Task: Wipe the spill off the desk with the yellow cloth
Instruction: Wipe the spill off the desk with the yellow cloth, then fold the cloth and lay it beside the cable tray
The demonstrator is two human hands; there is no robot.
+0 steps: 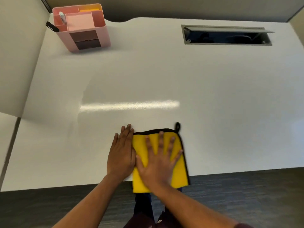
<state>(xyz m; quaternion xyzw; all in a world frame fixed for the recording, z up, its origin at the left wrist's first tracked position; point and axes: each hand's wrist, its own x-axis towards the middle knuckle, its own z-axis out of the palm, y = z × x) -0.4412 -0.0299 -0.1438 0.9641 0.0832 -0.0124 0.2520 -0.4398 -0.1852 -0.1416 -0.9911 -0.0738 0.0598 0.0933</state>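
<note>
The yellow cloth (179, 171), folded with a black hem and a black loop at its far right corner, lies at the front edge of the white desk (148, 71), its near end hanging over the edge. My right hand (160, 163) presses flat on top of it with fingers spread. My left hand (120, 153) lies flat on the desk right beside the cloth's left edge, fingers together, holding nothing. I see no clear spill on the desk; only a bright light streak shows ahead of the hands.
A pink desk organiser (82, 27) with a marker and notes stands at the back left. An open cable hatch (227, 36) is set into the desk at the back right. Partition walls close the left side. Dark carpet lies below the front edge.
</note>
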